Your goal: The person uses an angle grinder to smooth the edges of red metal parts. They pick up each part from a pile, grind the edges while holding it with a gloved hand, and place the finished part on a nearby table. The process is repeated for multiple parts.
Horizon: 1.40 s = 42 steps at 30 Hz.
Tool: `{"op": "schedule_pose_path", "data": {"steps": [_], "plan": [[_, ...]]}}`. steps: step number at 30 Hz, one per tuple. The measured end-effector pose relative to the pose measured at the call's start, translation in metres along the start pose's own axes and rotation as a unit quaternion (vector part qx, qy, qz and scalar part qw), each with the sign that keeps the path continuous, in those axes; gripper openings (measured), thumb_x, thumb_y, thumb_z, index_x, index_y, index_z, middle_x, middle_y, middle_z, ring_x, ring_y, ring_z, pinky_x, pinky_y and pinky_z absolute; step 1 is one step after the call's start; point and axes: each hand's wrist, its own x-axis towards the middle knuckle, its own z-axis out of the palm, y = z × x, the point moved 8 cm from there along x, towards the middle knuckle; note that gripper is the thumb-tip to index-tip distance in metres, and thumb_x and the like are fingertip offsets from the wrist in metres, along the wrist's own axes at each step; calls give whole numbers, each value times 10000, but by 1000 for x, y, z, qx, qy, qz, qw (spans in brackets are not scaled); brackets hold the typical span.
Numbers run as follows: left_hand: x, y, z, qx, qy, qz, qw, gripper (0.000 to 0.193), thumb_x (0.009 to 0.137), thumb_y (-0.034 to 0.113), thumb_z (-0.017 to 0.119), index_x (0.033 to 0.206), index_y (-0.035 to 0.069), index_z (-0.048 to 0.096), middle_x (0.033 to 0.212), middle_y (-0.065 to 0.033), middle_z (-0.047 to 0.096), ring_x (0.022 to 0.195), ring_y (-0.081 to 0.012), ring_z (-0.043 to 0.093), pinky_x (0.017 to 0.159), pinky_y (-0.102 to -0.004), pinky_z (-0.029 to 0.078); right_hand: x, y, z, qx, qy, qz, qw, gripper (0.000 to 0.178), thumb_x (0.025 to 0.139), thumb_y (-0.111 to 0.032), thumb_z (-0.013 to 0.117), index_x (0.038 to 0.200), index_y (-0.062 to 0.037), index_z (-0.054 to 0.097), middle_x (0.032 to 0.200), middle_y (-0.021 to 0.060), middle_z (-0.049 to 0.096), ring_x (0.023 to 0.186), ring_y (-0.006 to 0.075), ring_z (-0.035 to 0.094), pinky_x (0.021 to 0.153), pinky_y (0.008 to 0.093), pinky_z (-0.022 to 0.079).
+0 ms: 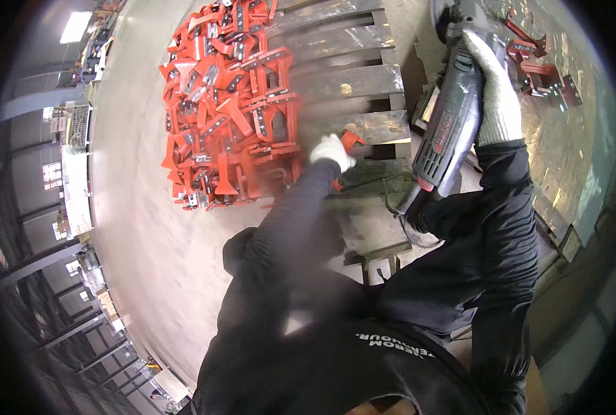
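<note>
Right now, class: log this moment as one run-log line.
left hand: gripping red bracket by pile of red brackets | right hand: holding angle grinder | wooden pallet beneath

I am looking down into a metalworking shop inside a big factory hall.

A heap of red-painted steel brackets [228, 104] is lying on a wooden pallet [353, 76] that is sitting on a bare concrete floor [135, 207]. More red brackets [543, 72] are resting on a scuffed metal workbench [564, 152] at the right. A grey angle grinder [453, 117] is being carried in a gloved hand, its cord trailing below. Along the left, steel columns [38, 259] are rising beside racks of stacked goods [72, 173], and a ceiling light panel [76, 26] is glowing far off.
</note>
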Motion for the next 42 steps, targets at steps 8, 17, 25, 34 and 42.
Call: {"op": "schedule_pose_path", "data": {"steps": [8, 17, 25, 34, 42], "plan": [[-21, -40, -16, 40, 116, 55, 991, 438, 868, 312, 709, 1170, 9, 614, 999, -203, 746, 963, -368, 739, 852, -470, 585, -32, -3, 45, -50, -14, 23, 998, 708, 809, -339, 872, 1349, -55, 512, 1062, 84, 664, 877, 177, 668, 773, 333, 561], [-120, -101, -113, -177, 341, 133, 913, 763, 938, 387, 699, 1460, -102, 431, 1452, -313, 505, 1340, -412, 521, 1122, -423, 427, -59, 89, 88, -130, -163, 125, 970, 763, 808, -253, 883, 1379, -31, 428, 1047, 128, 646, 805, 180, 672, 684, 337, 585], [-141, -122, -125, -190, 402, 174, 879, 421, 865, 140, 687, 1262, 53, 577, 1206, -168, 607, 1065, -386, 644, 873, -453, 553, -91, 117, 114, -127, -226, 272, 927, 662, 865, -242, 831, 1403, -65, 487, 1061, 99, 672, 882, 170, 679, 791, 338, 579], [-130, -118, -125, -213, 398, 189, 872, 399, 852, 111, 654, 1241, 74, 575, 1184, -168, 596, 1046, -397, 637, 853, -481, 551, -84, 127, 111, -114, -231, 316, 913, 583, 886, -196, 800, 1357, -65, 483, 967, 98, 686, 779, 194, 690, 674, 348, 587], [-130, -135, -141, -302, 436, 144, 835, 418, 874, 167, 792, 1193, -29, 605, 1089, -164, 625, 955, -289, 675, 834, -364, 547, -89, 140, 101, -176, -301, 292, 890, 644, 897, -256, 800, 1412, -69, 462, 1033, 104, 676, 824, 188, 696, 716, 345, 594]]}}
